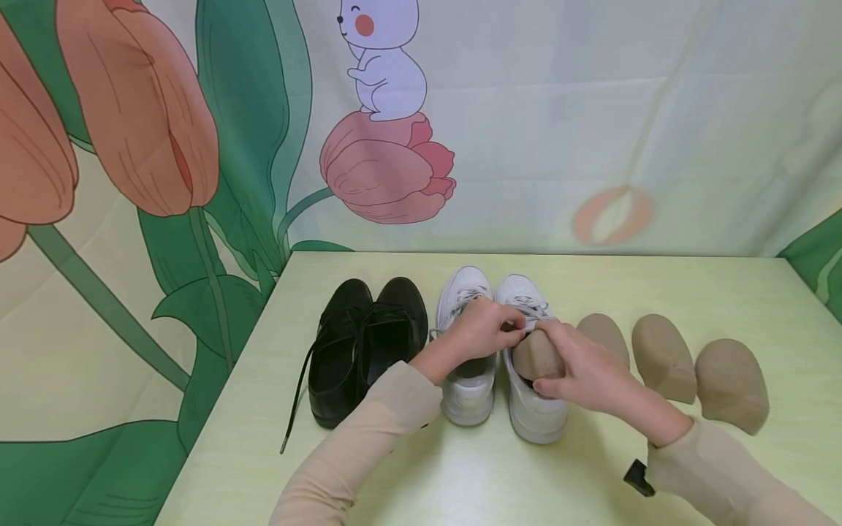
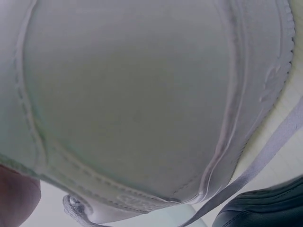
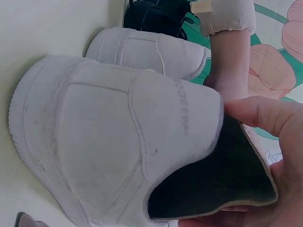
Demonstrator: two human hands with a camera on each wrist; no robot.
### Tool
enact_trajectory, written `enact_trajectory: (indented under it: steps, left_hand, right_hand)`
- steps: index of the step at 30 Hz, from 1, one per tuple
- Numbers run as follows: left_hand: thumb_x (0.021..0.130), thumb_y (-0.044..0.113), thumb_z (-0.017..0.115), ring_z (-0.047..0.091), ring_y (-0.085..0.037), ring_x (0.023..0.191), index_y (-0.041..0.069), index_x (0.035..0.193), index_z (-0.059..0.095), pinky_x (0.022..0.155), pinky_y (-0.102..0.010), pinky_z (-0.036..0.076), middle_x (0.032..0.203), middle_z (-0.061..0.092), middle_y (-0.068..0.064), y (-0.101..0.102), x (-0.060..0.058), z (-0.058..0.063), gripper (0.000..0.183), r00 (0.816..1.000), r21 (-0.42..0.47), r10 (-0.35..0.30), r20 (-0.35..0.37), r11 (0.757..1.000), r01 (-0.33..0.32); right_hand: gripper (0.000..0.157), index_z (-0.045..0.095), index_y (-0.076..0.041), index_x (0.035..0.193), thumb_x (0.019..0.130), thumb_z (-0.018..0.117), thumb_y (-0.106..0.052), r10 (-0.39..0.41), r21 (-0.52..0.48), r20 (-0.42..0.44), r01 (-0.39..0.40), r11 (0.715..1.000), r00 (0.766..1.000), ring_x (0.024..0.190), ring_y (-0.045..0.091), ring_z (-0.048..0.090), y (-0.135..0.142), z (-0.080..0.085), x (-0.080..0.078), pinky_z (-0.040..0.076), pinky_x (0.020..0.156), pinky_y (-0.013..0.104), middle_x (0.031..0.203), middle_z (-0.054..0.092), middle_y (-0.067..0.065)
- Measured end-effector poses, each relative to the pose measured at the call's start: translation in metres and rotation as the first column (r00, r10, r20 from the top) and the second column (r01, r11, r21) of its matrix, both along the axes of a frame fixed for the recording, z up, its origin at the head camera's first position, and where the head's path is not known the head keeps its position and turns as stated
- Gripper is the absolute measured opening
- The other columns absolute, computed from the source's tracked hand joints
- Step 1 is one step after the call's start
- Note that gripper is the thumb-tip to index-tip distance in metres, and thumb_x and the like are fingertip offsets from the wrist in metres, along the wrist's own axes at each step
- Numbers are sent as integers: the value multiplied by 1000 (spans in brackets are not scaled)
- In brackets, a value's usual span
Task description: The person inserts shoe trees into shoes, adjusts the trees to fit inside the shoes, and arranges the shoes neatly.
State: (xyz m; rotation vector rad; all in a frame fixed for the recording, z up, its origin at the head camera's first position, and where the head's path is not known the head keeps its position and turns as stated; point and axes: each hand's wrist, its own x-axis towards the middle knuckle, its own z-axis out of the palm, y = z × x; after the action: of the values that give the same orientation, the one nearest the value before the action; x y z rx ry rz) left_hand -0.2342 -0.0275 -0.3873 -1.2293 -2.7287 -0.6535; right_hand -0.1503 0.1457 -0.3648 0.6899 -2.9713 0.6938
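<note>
A pale wood-grain table (image 1: 473,482) is backed by a tulip-printed cloth (image 1: 526,146). Well left of the right-hand white leather-look lace-up shoe (image 1: 538,418), a pair of black lace-up shoes (image 1: 358,329) is set; just beside that white shoe, its matching mate (image 1: 467,408) is placed. At the white shoe's tongue the left hand (image 1: 483,329) is held, though whether anything is pinched cannot be told. In its opening, a tan moulded insert (image 1: 538,356), seemingly aligned lengthwise with it, is gripped by the nearer right hand (image 1: 592,369). To its right, three similar inserts (image 1: 664,358) are laid.
</note>
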Motion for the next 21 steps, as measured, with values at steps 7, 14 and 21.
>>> enact_trajectory:
  steps: [7, 14, 21]
  left_hand:
    - [85, 22, 58, 50, -3, 56, 17, 84, 67, 54, -11, 36, 73, 64, 7, 1, -1, -1, 11, 1000, 12, 0, 7, 1000, 0]
    - [85, 23, 58, 54, -3, 59, 17, 84, 67, 56, -11, 38, 73, 65, 7, 1, 1, -2, 11, 999, 26, 11, 32, 1000, -12]
    - [84, 24, 59, 56, -2, 63, 17, 83, 67, 58, -11, 39, 74, 66, 7, 0, 0, -5, 10, 1000, 48, 23, 20, 999, -24]
  right_hand:
    - [65, 39, -11, 123, 69, 73, -26, 19, -22, 6, -19, 1000, 1000, 96, 25, 52, 2, -4, -3, 44, 72, 44, 118, 51, 11]
    - [78, 34, -9, 132, 71, 70, -40, 14, -80, -19, -16, 997, 1000, 107, 28, 49, 6, -11, 3, 42, 82, 46, 127, 46, 13]
    - [61, 41, -3, 128, 77, 68, -20, -35, -197, -101, 15, 980, 994, 101, 29, 52, 9, -12, 12, 44, 78, 43, 117, 53, 18]
